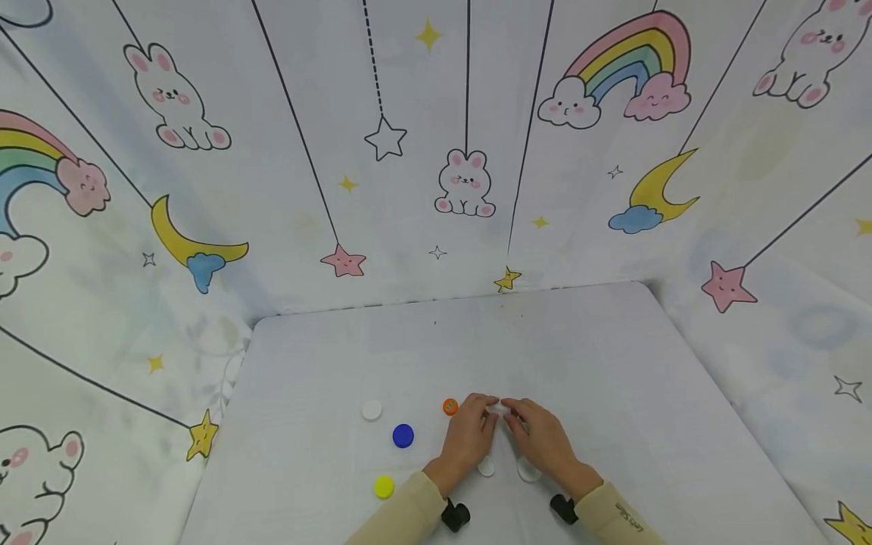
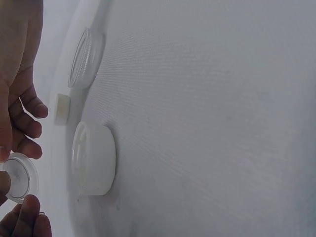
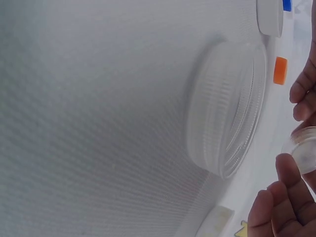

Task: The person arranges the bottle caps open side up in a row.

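A small clear plastic lid [image 1: 499, 409] is held between both hands, at about the middle of the table. My left hand [image 1: 470, 430] pinches it from the left, and my right hand [image 1: 541, 435] grips the opposite side with thumb and fingertips. Up close, the clear lid [image 2: 24, 174] looks round with a raised rim. Below the hands lie a white cap [image 1: 486, 465] and a larger clear ribbed lid [image 1: 529, 470]. An orange cap [image 1: 450, 407] sits just left of the left hand.
Farther left on the white table [image 1: 327, 356] lie a white cap [image 1: 372, 410], a blue cap [image 1: 403, 436] and a yellow cap [image 1: 384, 487]. A small pale cap [image 2: 62, 109] shows in the left wrist view. Printed cloth [image 1: 286, 227] hangs behind the table.
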Demonstrator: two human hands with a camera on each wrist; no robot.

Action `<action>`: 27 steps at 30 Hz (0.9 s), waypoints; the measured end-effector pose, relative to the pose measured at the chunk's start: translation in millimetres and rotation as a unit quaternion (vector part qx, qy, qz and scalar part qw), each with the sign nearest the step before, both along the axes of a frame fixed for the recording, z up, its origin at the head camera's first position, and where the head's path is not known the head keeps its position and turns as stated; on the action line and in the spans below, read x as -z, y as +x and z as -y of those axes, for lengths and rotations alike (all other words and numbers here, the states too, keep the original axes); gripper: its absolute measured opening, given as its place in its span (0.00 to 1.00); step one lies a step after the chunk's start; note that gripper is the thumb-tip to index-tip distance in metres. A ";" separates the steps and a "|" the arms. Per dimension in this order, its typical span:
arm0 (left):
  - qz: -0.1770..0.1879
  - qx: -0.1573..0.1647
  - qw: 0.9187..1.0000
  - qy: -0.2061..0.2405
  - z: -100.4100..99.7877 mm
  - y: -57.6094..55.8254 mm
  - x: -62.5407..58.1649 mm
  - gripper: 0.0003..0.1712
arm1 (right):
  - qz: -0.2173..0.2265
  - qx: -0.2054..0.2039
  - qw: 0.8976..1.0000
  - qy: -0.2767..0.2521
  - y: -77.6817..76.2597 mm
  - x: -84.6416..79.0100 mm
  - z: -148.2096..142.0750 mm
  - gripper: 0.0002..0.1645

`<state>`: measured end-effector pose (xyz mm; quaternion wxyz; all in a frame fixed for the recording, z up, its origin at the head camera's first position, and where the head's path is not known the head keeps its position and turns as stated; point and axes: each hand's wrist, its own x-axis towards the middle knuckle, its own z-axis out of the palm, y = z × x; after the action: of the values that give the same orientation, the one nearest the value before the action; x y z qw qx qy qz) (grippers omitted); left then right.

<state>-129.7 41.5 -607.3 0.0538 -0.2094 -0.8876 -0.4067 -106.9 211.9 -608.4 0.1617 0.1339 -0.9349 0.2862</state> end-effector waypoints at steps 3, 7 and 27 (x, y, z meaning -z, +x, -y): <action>-0.016 -0.010 1.000 0.008 -0.2 0.2 0.2 0.13 | 0.005 -0.001 1.000 -0.006 0.9 -1.6 1.0 0.15; -0.017 -0.025 0.999 0.009 -0.1 0.6 0.8 0.12 | -0.006 -0.003 1.000 -0.010 1.2 -1.6 1.8 0.15; 0.018 -0.047 0.998 0.047 2.5 -2.7 2.4 0.09 | -0.054 -0.027 0.998 0.005 -1.3 1.4 3.3 0.36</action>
<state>-132.4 39.0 -609.7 0.0667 -0.1577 -0.8774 -0.4483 -108.2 208.6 -609.8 0.2033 0.1755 -0.9221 0.2784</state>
